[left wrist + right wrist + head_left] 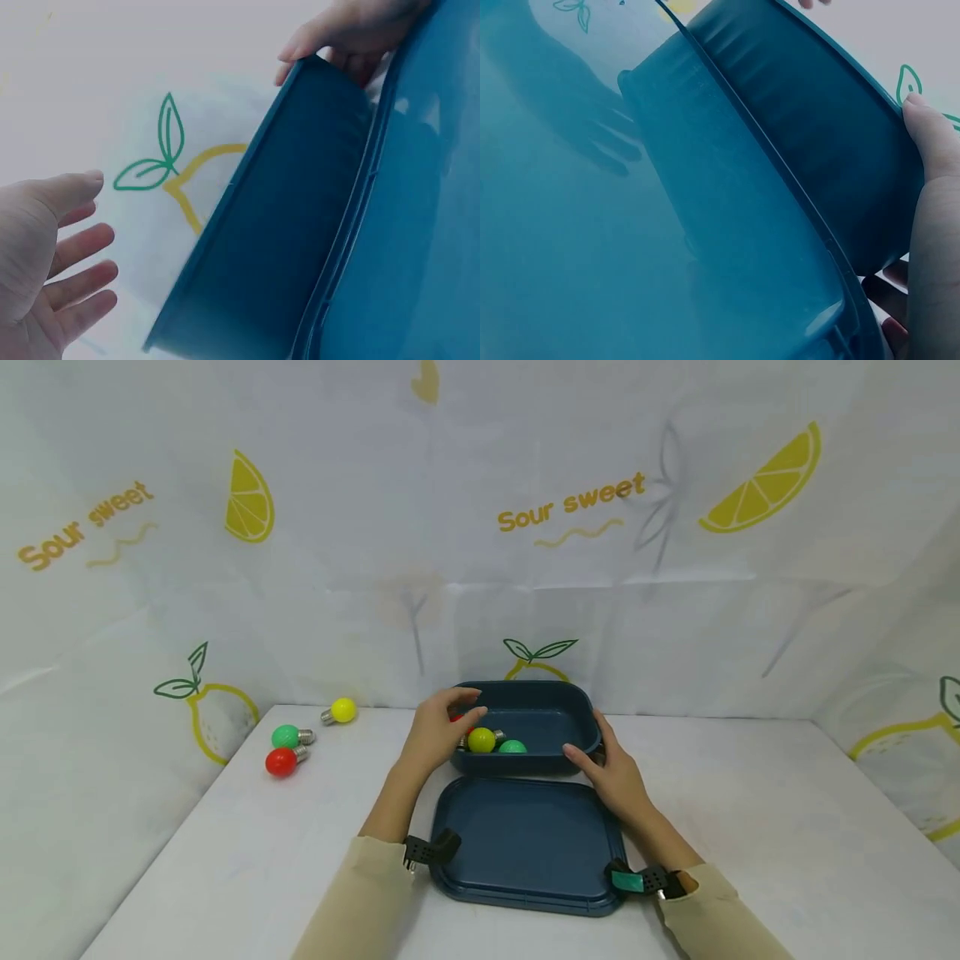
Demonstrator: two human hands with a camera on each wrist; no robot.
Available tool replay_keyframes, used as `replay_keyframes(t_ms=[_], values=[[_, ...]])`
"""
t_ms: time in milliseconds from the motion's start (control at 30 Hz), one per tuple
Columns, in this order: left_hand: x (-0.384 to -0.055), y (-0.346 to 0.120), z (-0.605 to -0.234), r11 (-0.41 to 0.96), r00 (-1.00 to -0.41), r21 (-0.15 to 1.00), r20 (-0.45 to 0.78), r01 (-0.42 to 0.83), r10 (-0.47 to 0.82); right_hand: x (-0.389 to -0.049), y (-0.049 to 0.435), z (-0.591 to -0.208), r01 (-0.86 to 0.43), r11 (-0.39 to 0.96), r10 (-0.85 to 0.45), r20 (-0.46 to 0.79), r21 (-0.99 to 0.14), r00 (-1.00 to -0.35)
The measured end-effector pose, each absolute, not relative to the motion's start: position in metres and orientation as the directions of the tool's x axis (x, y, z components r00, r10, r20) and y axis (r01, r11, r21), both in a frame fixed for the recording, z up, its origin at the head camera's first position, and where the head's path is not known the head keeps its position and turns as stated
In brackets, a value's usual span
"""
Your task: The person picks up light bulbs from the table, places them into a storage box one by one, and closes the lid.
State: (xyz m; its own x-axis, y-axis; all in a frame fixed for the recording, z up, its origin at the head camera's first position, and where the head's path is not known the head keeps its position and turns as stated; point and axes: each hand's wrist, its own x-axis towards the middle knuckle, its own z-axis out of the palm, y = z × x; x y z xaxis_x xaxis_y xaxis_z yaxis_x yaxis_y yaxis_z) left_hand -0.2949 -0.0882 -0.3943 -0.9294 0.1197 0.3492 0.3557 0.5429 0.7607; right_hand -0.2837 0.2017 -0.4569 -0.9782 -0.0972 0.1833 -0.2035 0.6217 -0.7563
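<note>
A dark blue plastic box stands at the back of the table. Inside its left part lie a yellow bulb, a green bulb and a red one partly hidden by my left hand. That hand hovers at the box's left end, thumb and fingers apart; the left wrist view shows nothing between them. My right hand holds the box's right end, its thumb at the rim and its other fingers around the outer wall. Directly in front of the box lies the flat blue lid.
On the table's left side lie a yellow bulb, a green bulb and a red bulb. A white sheet with lemon prints hangs close behind the box.
</note>
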Motion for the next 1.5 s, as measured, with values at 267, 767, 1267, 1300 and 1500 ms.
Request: replay_keyframes(t_ms=[267,767,1267,1300,1500], values=[[-0.282,-0.107,-0.376,0.626,-0.917,0.684,0.373,0.375,0.142,-0.285,0.209,-0.454,-0.179,0.634,-0.074,0.171,-0.752,-0.982],[-0.243,-0.211,-0.362,0.731,-0.92,0.633,0.392,0.254,-0.02,-0.283,0.214,-0.451,-0.169,0.634,-0.076,0.156,-0.755,-0.985],[-0.239,-0.291,-0.407,0.817,-0.895,0.566,0.414,0.112,-0.164,-0.288,0.201,-0.455,-0.183,0.619,-0.099,0.155,-0.764,-0.983],[-0.239,-0.294,-0.41,0.819,-0.895,0.564,0.412,0.105,-0.169,-0.288,0.201,-0.456,-0.182,0.621,-0.1,0.154,-0.763,-0.983],[-0.238,-0.302,-0.42,0.82,-0.921,0.572,0.327,0.016,-0.211,-0.288,0.2,-0.454,-0.181,0.626,-0.1,0.152,-0.758,-0.983]])
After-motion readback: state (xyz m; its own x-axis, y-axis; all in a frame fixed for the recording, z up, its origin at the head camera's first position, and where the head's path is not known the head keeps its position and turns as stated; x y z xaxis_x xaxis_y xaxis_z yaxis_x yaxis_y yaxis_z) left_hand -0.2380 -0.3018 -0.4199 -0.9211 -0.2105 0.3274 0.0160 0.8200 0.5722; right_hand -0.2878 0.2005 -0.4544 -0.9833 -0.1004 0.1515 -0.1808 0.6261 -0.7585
